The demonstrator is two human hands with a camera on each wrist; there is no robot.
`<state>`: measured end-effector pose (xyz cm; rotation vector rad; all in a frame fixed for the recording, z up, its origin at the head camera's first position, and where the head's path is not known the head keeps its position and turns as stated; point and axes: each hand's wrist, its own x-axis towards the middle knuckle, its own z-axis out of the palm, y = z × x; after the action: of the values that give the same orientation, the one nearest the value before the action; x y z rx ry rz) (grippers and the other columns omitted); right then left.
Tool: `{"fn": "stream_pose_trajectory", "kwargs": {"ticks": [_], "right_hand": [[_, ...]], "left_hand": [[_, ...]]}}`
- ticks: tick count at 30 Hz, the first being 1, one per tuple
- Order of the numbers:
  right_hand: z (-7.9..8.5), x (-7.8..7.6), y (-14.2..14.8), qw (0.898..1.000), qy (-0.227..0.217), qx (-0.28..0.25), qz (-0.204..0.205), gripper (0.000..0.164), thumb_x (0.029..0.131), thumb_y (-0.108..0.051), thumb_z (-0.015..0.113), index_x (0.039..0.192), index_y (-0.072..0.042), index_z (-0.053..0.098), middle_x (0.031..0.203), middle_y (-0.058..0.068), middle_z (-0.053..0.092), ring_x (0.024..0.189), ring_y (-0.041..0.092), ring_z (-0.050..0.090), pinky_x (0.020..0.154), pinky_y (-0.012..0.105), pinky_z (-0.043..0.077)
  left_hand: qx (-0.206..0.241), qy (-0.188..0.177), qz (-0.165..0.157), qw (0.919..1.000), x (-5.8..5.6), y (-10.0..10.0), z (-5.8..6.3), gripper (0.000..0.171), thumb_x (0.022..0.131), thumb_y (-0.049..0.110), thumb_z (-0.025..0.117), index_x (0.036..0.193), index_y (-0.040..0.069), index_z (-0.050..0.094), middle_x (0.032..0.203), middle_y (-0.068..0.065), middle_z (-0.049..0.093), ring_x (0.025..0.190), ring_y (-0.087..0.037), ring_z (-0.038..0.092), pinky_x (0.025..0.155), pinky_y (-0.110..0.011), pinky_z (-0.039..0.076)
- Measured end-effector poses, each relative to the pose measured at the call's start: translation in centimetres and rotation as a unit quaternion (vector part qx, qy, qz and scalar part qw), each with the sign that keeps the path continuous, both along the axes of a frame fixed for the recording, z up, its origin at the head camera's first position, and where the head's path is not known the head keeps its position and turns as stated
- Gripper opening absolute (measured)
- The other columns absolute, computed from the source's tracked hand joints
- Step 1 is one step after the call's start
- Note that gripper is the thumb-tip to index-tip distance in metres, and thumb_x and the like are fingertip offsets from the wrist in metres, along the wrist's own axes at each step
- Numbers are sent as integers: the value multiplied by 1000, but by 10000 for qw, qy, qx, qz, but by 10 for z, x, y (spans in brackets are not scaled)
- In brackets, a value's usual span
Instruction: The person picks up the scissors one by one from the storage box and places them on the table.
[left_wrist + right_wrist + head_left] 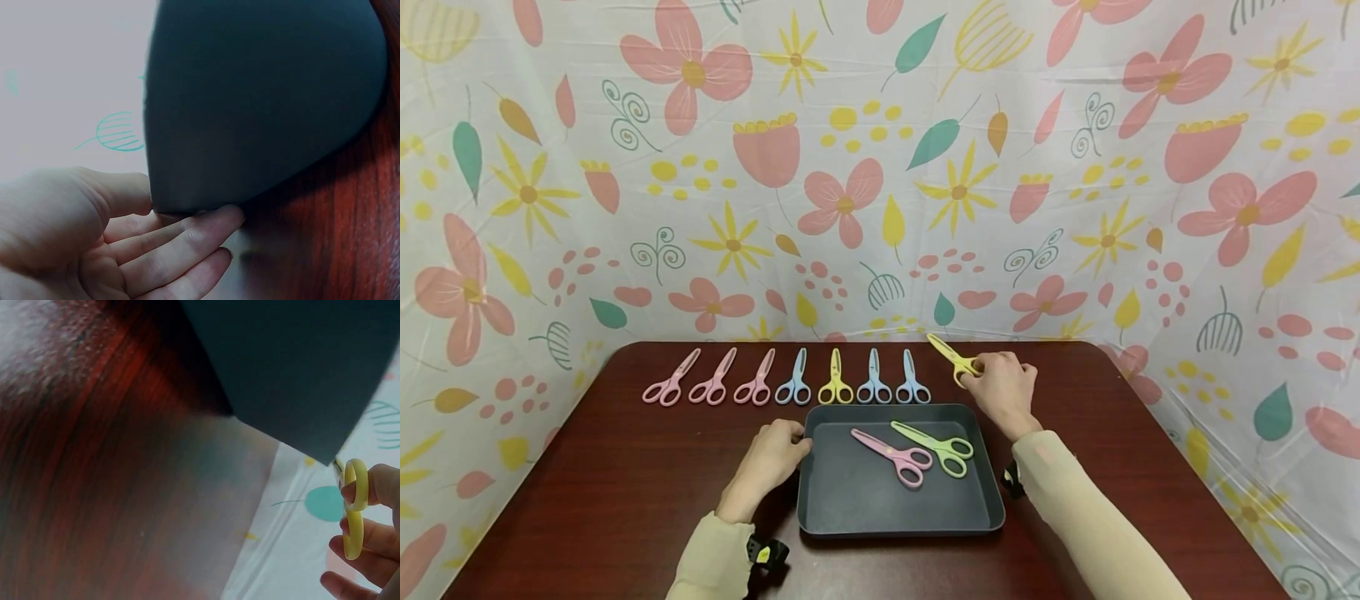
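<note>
My left hand (766, 462) holds the left rim of a dark grey tray (850, 510); in the left wrist view its thumb is at the rim and its fingers lie along the outer wall. Beyond the tray's far right corner, my right hand (1003, 390) grips yellow scissors (946, 350) by the handles, blades pointing away to the left. In the right wrist view, the yellow handle loops (354, 540) show between thumb and fingers. Inside the tray lie pink scissors (891, 452) and green scissors (936, 442), side by side at a slant.
Behind the tray, a row of several scissors stretches leftward: three pink ones (711, 379), a blue pair (794, 383), a yellow pair (836, 383) and two more blue ones (874, 383). The dark red wooden table (625, 483) ends at a flower-patterned curtain (850, 275).
</note>
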<state>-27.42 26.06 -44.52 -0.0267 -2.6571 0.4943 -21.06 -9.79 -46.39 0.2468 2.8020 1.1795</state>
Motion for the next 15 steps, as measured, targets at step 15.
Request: {"fn": "stream_pose_trajectory", "kwargs": {"ticks": [15], "right_hand": [[-15, -15, 2, 9929, -1068, -105, -522, 22, 81, -31, 74, 80, -9, 72, 72, 6, 60, 79, 30, 54, 83, 61, 29]], "left_hand": [[-14, -65, 51, 10000, -1, 1, 1, 21, 92, 9, 63, 106, -5, 70, 75, -4, 66, 58, -14, 59, 54, -31, 48]]}}
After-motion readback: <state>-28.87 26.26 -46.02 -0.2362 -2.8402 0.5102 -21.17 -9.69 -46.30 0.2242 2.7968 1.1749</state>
